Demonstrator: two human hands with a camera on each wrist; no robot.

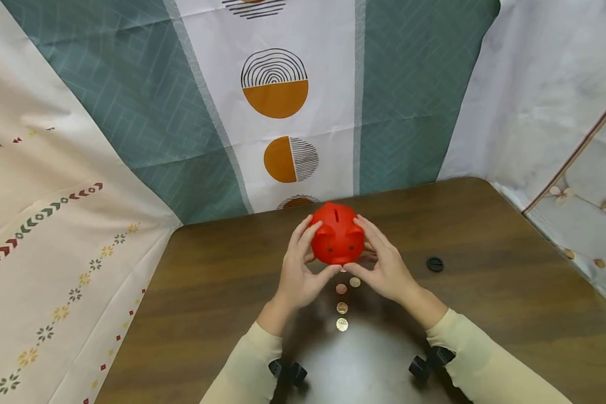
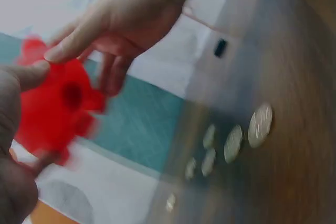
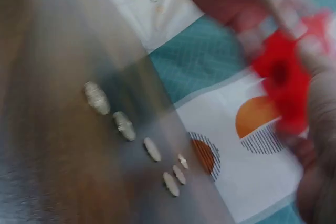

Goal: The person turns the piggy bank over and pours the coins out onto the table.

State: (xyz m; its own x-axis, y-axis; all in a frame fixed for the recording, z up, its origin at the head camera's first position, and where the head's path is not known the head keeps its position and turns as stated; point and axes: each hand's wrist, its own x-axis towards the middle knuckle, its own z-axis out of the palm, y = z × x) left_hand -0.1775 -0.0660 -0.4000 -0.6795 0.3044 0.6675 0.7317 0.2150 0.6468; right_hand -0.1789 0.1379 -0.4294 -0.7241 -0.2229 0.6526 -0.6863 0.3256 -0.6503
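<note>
Pig bank (image 1: 338, 240): red plastic, round, glossy; coin slot on top, ears up, snout toward camera. Upright, raised just above bench, beyond coins. Left hand (image 1: 297, 268) cups its left side, right hand (image 1: 384, 264) its right side, thumbs under snout. Coins (image 1: 341, 307): round, gold and copper, flat on bench, short row just below bank.

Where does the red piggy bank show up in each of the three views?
Head: red piggy bank at centre, held between left hand and right hand.
Left wrist: blurred, at the left edge.
Right wrist: blurred, upper right.
Shared landmark: the row of coins on the table.
</note>
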